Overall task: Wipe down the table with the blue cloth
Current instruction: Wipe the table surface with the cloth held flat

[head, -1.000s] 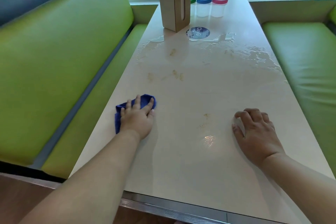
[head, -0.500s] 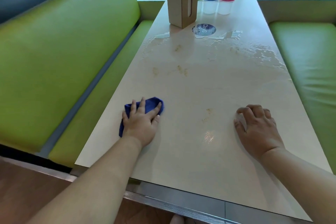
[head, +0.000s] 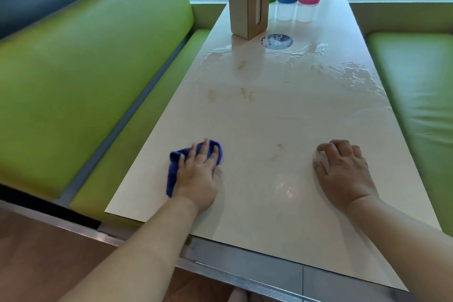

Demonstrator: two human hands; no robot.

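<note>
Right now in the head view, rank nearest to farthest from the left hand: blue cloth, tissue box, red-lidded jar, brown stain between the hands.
1. blue cloth, under left hand.
2. brown stain, rightward.
3. tissue box, far end.
4. red-lidded jar, beyond it.

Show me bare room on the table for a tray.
Bare: the stretch between the left hand on the cloth and the right hand, and the middle up to the puddle. Crowded: the far end, with the box and jars.
</note>
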